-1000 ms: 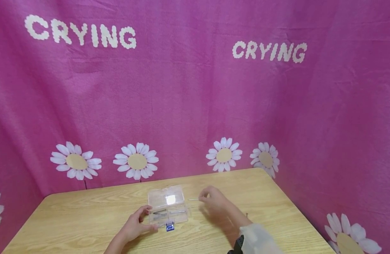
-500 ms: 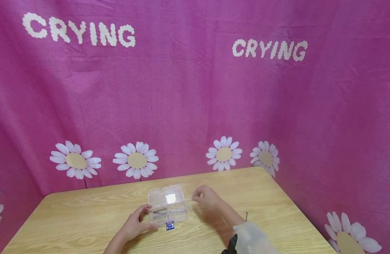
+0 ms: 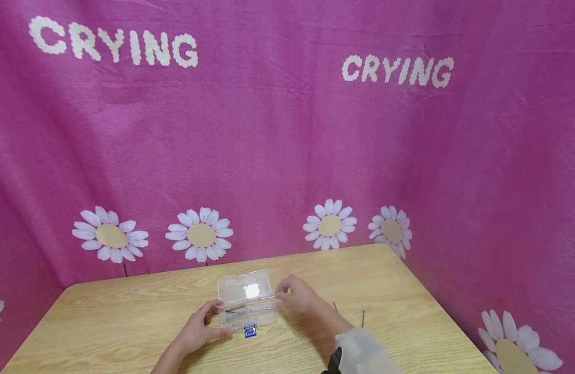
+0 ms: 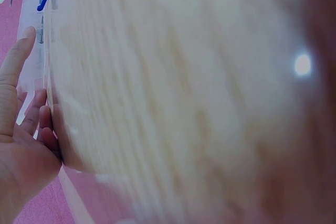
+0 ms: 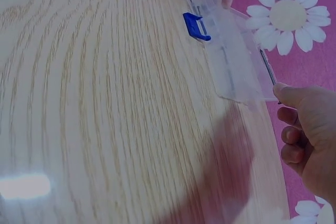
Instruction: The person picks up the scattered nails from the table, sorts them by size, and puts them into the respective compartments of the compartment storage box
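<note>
A small clear plastic box lies open near the middle of the wooden table, toward the person's edge. It is shallow and see-through, with its lid tipped back on the far side and a bright glare patch on it; a blue clasp sits at the near front edge. Inside the tray, thin dark metal pins lie lengthwise in compartments. The left hand holds the box's left end, fingers curled around the edge with the thumb along the front wall. The right hand is at the box's right end, thumb and forefinger pinching a thin metal pin whose free end reaches over the tray; the other fingers are curled in. Two more loose pins lie on the table to the right of that hand.
</note>
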Demonstrator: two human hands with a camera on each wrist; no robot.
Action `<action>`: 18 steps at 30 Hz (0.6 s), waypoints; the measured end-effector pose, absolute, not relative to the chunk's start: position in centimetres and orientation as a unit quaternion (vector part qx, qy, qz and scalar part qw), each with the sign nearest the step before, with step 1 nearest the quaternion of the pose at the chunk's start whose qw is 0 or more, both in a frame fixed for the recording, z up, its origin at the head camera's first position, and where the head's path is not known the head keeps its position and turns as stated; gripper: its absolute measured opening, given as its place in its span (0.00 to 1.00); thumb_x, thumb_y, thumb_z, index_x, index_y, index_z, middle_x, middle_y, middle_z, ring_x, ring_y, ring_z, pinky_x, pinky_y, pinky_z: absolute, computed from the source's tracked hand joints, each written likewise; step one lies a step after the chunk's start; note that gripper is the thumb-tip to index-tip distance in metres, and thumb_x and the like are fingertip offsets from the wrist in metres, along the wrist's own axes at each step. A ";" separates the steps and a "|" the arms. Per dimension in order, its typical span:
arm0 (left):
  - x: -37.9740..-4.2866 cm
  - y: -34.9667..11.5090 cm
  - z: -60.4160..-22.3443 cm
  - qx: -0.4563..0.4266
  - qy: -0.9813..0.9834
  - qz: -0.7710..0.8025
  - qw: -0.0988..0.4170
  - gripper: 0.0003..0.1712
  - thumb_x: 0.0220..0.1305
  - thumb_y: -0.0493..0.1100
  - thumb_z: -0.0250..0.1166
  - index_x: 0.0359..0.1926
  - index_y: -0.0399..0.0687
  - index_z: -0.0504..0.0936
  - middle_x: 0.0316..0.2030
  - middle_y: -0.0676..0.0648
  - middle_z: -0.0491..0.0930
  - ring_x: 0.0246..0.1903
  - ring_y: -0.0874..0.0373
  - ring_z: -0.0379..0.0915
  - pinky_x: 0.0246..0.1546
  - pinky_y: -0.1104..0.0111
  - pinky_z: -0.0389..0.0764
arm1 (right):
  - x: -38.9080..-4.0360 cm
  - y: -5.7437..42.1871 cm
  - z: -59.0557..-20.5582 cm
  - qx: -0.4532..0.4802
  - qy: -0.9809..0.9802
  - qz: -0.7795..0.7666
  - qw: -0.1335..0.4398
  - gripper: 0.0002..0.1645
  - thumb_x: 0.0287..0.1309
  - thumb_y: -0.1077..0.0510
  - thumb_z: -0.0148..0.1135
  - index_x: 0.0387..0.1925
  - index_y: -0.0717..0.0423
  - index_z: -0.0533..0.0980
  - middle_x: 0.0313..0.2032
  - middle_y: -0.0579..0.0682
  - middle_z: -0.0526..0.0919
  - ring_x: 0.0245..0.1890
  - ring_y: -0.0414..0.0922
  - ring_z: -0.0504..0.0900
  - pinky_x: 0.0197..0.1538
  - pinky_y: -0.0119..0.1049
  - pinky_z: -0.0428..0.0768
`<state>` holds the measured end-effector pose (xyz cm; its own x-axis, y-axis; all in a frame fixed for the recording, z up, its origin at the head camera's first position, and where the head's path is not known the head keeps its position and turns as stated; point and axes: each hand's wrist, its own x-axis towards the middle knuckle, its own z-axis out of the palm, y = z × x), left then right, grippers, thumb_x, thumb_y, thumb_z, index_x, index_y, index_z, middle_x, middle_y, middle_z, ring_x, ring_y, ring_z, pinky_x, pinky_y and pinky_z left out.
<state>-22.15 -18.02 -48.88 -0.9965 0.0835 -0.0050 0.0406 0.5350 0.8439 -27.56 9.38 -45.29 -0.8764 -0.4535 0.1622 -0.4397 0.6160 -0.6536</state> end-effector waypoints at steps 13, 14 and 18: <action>-22.2 -18.1 -49.0 0.037 0.876 0.480 0.025 0.40 0.38 0.45 0.78 0.55 0.48 0.72 0.48 0.45 0.74 0.42 0.54 0.63 0.42 0.65 0.64 | -27.7 8.4 -45.4 -0.253 0.898 -0.361 0.012 0.06 0.59 0.59 0.58 0.30 0.55 0.80 0.30 0.45 0.77 0.35 0.39 0.71 0.40 0.35 0.71; -22.2 -18.1 -49.0 0.037 0.877 0.479 0.025 0.40 0.38 0.45 0.78 0.55 0.48 0.72 0.48 0.45 0.74 0.43 0.54 0.63 0.43 0.65 0.64 | -27.7 8.3 -45.5 -0.254 0.897 -0.362 0.011 0.06 0.59 0.59 0.58 0.30 0.55 0.80 0.30 0.45 0.77 0.34 0.39 0.71 0.40 0.35 0.70; -22.2 -18.1 -49.0 0.034 0.877 0.478 0.024 0.40 0.38 0.46 0.78 0.55 0.48 0.72 0.48 0.45 0.74 0.43 0.54 0.63 0.43 0.64 0.64 | -27.6 8.0 -45.6 -0.255 0.895 -0.367 0.010 0.06 0.59 0.60 0.59 0.30 0.57 0.80 0.29 0.46 0.77 0.33 0.39 0.71 0.39 0.34 0.70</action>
